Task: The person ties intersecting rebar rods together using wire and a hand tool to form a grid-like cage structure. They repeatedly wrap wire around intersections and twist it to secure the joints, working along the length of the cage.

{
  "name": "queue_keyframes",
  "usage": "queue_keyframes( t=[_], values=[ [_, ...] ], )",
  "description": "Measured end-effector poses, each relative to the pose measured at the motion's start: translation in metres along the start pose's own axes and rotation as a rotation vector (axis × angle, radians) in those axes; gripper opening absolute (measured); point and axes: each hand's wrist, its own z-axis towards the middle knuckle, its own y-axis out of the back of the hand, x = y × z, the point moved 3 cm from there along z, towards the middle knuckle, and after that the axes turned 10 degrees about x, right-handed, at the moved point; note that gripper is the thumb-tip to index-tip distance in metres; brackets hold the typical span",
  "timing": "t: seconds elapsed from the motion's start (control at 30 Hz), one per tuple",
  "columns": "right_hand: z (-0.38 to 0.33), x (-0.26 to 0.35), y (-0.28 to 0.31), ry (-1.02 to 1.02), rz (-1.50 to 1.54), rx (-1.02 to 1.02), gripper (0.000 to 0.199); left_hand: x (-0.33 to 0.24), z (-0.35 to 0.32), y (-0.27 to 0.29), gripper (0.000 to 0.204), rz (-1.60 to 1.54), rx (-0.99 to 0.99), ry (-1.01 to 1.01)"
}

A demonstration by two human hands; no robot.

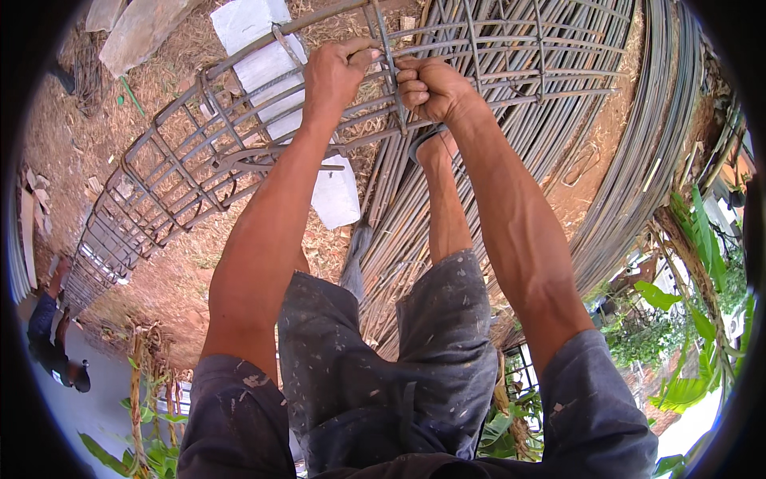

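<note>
A long rebar cage [171, 172] of lengthwise bars and cross stirrups runs from the upper right to the far left. My left hand [331, 80] is at its upper bars, thumb and forefinger pinched together beside a stirrup [388, 68]. On the other side of that stirrup my right hand [435, 89] is closed in a fist against the bars. Whatever either hand grips is too small or hidden to make out. Long-handled pincers [251, 158] rest on the cage, partly behind my left forearm.
Loose steel bars [487, 152] lie beneath the cage and around my foot, with another bundle [654, 144] curving at the right. White blocks [335, 191] sit below the cage. A bunch of thin wire [357, 259] hangs near my knee. Another person [56, 335] is at the cage's far left end.
</note>
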Motion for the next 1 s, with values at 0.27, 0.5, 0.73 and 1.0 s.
queue_keyframes(
  t=[0.27, 0.5, 0.73, 1.0],
  values=[
    [-0.024, -0.008, -0.010, 0.448, -0.892, -0.400, 0.023, -0.018, -0.004, -0.003, 0.019, 0.357, -0.059, -0.581],
    [-0.053, 0.000, -0.031, 0.479, -1.444, -0.368, 0.032, -0.008, 0.000, -0.007, 0.018, 0.095, -0.056, -0.455],
    [-0.066, 0.015, -0.038, 0.587, -2.005, -0.249, 0.027, -0.023, 0.002, -0.001, 0.018, 0.202, -0.011, -0.562],
    [-0.086, 0.000, -0.052, 0.455, -1.907, -0.417, 0.018, -0.021, -0.013, -0.015, 0.034, 0.107, -0.156, -0.299]
  ],
)
